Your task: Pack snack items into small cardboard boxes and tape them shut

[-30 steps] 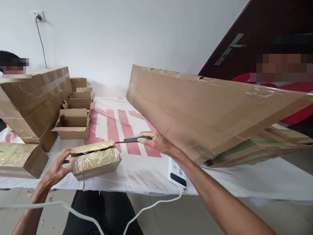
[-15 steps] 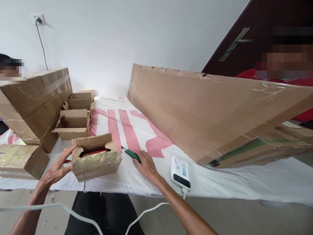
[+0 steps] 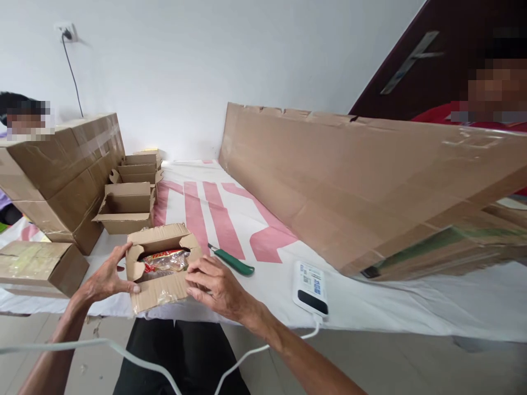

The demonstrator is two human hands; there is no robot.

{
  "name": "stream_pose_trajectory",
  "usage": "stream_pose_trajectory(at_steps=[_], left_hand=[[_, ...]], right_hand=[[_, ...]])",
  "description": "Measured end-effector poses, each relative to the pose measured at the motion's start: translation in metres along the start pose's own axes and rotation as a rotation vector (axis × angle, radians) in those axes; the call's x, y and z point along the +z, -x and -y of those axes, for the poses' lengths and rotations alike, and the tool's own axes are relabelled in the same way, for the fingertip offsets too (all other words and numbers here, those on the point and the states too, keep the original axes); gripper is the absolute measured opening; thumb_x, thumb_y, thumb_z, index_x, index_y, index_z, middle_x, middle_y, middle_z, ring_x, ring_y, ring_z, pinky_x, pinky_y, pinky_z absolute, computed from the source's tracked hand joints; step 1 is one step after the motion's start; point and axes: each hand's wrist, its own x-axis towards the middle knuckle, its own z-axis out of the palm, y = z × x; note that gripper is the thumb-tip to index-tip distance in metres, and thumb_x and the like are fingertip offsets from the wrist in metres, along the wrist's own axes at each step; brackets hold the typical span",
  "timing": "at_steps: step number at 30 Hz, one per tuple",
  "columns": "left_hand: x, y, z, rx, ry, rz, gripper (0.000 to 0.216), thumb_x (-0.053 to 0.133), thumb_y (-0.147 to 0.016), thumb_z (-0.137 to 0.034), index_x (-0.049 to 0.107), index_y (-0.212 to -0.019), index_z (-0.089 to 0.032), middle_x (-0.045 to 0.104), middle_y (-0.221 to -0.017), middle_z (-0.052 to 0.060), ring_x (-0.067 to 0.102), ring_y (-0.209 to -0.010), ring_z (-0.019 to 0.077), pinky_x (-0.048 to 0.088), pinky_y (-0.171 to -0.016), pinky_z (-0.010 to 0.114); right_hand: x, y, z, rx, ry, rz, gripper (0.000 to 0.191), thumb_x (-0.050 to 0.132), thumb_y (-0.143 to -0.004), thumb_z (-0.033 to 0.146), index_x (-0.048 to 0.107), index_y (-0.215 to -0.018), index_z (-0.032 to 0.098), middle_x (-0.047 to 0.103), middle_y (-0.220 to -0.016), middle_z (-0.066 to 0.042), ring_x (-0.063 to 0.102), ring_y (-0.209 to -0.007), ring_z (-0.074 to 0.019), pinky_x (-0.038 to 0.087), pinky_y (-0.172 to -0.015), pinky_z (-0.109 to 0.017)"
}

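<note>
A small cardboard box [image 3: 162,292] stands near the table's front edge with its top flaps open. Inside it lies a shiny plastic-wrapped packet [image 3: 167,261] with red print. My left hand [image 3: 102,280] grips the box's left side, thumb on the front left corner. The curled fingers of my right hand [image 3: 218,285] hold the front right corner, by the flap. Just beyond that hand, a green-handled utility knife [image 3: 234,262] rests on the cloth, touched by neither hand.
Open cardboard boxes [image 3: 125,224] line up behind on the left, beside a taped stack of cartons [image 3: 69,181]. A closed box [image 3: 37,269] sits far left. A large cardboard panel [image 3: 349,186] slants across the right. A white device [image 3: 310,291] trails a cable. Two people are behind.
My right hand has let go of the utility knife and moved left onto the box. The front flap now lies folded outward, showing the packet. My left hand stays at the box's left side.
</note>
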Motion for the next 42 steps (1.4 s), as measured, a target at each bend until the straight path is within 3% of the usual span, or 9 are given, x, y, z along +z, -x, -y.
stream_pose_trajectory(at_steps=[9,16,21,26,29,31,34,38,42], left_hand=[[0.003,-0.001,-0.001,0.036,-0.063,-0.025,0.1,0.09,-0.07,-0.055,0.049,-0.159,-0.032,0.061,-0.146,0.01,0.064,-0.133,0.0368,0.062,-0.104,0.047],[0.026,-0.003,-0.024,-0.062,-0.225,-0.18,0.087,0.081,-0.079,-0.067,0.054,-0.15,-0.026,0.056,-0.147,0.013,0.063,-0.131,0.0391,0.056,-0.108,0.051],[0.033,-0.002,-0.035,-0.047,-0.236,-0.245,0.06,0.072,-0.087,-0.052,0.06,-0.14,-0.026,0.058,-0.146,0.012,0.062,-0.133,0.0372,0.054,-0.111,0.052],[0.027,0.014,-0.029,0.032,-0.159,-0.386,0.051,0.047,-0.103,-0.034,0.052,-0.154,-0.027,0.053,-0.159,0.014,0.067,-0.132,0.0309,0.061,-0.101,0.046],[0.023,0.024,-0.03,0.171,-0.367,-0.437,0.051,0.045,-0.102,-0.021,0.058,-0.152,-0.026,0.046,-0.17,0.013,0.053,-0.15,0.0329,0.052,-0.118,0.053],[0.02,0.027,-0.035,0.248,-0.541,-0.376,0.05,0.044,-0.101,-0.015,0.066,-0.144,-0.025,0.051,-0.168,0.011,0.042,-0.159,0.036,0.047,-0.122,0.058],[0.018,0.024,-0.049,0.297,-0.73,-0.212,0.052,0.044,-0.096,-0.008,0.074,-0.135,-0.024,0.061,-0.162,0.011,0.036,-0.162,0.0413,0.053,-0.11,0.06],[0.018,0.012,-0.074,0.312,-0.817,-0.023,0.049,0.051,-0.09,-0.002,0.078,-0.126,-0.024,0.074,-0.145,0.012,0.044,-0.157,0.0423,0.054,-0.102,0.056],[0.021,0.001,-0.09,0.212,-0.912,0.031,0.028,0.058,-0.091,-0.006,0.078,-0.105,-0.02,0.081,-0.116,0.014,0.055,-0.147,0.0443,0.053,-0.095,0.054]], right_hand=[[0.045,0.014,-0.001,-0.047,0.332,-0.197,0.013,0.066,-0.099,0.014,0.074,-0.095,0.023,0.072,-0.104,-0.009,0.064,-0.096,-0.0249,0.053,-0.089,-0.044],[0.038,0.011,0.005,0.001,0.233,-0.186,0.014,0.072,-0.094,0.018,0.073,-0.108,0.023,0.071,-0.107,-0.01,0.065,-0.097,-0.028,0.056,-0.088,-0.046],[0.026,-0.01,0.001,0.206,0.061,-0.234,0.031,0.072,-0.093,0.021,0.07,-0.124,0.02,0.07,-0.118,-0.013,0.066,-0.111,-0.0301,0.058,-0.099,-0.047],[0.016,-0.037,-0.017,0.413,0.079,-0.083,0.032,0.074,-0.089,0.021,0.072,-0.12,0.021,0.072,-0.119,-0.011,0.065,-0.114,-0.0299,0.056,-0.103,-0.046],[0.01,-0.046,-0.02,0.494,0.109,0.012,0.034,0.073,-0.086,0.017,0.073,-0.119,0.023,0.072,-0.122,-0.009,0.064,-0.119,-0.029,0.055,-0.105,-0.044],[0.007,-0.049,-0.016,0.518,0.134,0.054,0.037,0.07,-0.086,0.015,0.074,-0.121,0.024,0.072,-0.126,-0.008,0.062,-0.123,-0.0282,0.053,-0.106,-0.042],[0.004,-0.055,-0.009,0.526,0.193,0.117,0.039,0.065,-0.088,0.012,0.074,-0.124,0.023,0.072,-0.131,-0.009,0.062,-0.125,-0.028,0.052,-0.107,-0.041],[0.002,-0.06,-0.003,0.521,0.253,0.185,0.039,0.064,-0.09,0.013,0.074,-0.126,0.022,0.073,-0.131,-0.011,0.062,-0.126,-0.029,0.053,-0.104,-0.041],[0.0,-0.059,-0.006,0.529,0.252,0.158,0.042,0.063,-0.092,0.014,0.073,-0.132,0.024,0.073,-0.133,-0.008,0.064,-0.126,-0.0277,0.055,-0.101,-0.038]])
